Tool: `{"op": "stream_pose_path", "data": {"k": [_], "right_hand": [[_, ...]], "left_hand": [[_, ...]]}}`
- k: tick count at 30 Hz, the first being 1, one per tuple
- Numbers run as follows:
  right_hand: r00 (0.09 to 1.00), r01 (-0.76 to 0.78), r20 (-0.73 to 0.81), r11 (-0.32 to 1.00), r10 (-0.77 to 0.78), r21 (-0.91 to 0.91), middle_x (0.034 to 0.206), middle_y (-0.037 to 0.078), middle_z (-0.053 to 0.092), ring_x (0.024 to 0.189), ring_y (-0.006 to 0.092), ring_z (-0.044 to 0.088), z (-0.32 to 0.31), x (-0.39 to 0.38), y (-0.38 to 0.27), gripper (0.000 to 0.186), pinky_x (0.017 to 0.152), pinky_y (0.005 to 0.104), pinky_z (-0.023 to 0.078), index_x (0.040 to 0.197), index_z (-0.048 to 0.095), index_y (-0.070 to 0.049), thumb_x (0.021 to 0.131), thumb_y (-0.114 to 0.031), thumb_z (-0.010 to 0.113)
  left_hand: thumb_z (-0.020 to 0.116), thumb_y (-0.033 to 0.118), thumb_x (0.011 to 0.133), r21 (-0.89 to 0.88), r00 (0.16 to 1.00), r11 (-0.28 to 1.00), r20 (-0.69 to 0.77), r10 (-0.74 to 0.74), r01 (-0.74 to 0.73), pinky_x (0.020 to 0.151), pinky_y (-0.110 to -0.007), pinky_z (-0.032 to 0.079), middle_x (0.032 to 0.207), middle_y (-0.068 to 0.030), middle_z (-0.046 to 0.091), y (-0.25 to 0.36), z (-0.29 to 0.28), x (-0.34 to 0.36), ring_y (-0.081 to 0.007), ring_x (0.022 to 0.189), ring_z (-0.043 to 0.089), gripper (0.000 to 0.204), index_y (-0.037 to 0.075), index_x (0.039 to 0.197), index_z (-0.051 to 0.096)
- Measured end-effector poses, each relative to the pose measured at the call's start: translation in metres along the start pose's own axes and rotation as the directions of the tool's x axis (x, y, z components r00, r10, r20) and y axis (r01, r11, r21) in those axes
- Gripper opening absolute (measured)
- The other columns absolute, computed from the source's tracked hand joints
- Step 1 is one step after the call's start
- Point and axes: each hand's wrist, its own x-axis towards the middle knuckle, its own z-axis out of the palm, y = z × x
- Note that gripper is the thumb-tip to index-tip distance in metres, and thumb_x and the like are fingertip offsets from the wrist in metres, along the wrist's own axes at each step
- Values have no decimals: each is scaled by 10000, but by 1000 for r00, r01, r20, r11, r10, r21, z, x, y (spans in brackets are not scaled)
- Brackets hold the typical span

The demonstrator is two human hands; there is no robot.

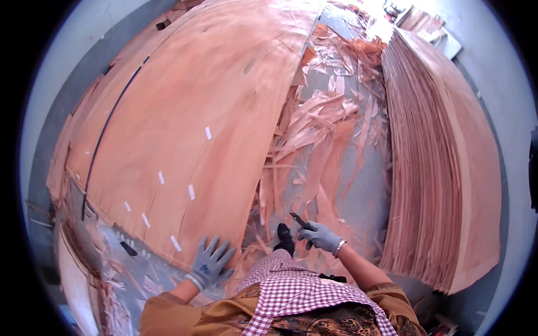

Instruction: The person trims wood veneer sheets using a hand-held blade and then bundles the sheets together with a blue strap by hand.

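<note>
Your left hand (209, 263), in a grey glove, lies open with fingers spread at the near edge of the large veneer sheet (224, 106), which spans the left and upper middle of the frame. Your right hand (322, 237), gloved alike with a silvery band (340, 246) at the wrist, is closed around a dark utility knife (302, 221) at lower centre; its tip points to the upper left, apart from the sheet's right edge. Small white tape pieces (191, 192) dot the sheet, and a long black strip (115, 120) runs along its left side. Torn veneer scraps (322, 129) litter the grey floor (364, 179) from centre to top, beside your black shoe (284, 231). A tall veneer stack (428, 151) stands at the right.
</note>
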Motion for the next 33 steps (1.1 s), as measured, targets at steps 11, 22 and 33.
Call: {"op": "stream_pose_path", "data": {"k": [11, 22, 33], "right_hand": [[922, 276, 321, 949, -217, -150, 833, 49, 618, 671, 128, 591, -68, 115, -176, 163, 612, 264, 500, 983, 609, -30, 925, -178, 572], [406, 854, 912, 334, 54, -400, 820, 161, 614, 688, 301, 577, 18, 245, -279, 258, 661, 384, 466, 952, 636, -33, 900, -278, 574], [-44, 999, 919, 38, 391, 32, 835, 206, 624, 772, 400, 589, 156, 199, -210, 292, 715, 426, 473, 939, 565, -33, 922, -310, 474]], "left_hand": [[635, 450, 764, 4, 983, 991, 122, -135, 136, 1061, -566, 288, 1365, -36, 485, -5, 0, 3, -290, 1258, 433, 582, 218, 1290, 543], [556, 368, 892, -198, -407, -360, -327, -853, 912, 1114, -493, 253, 1428, -129, 394, 144, 30, 53, -301, 1341, 333, 581, 154, 1410, 403], [671, 427, 855, -799, -802, 236, 434, -411, -553, 816, -357, 440, 1100, -25, 536, 110, 67, 114, -166, 961, 537, 504, 119, 1210, 490]]}}
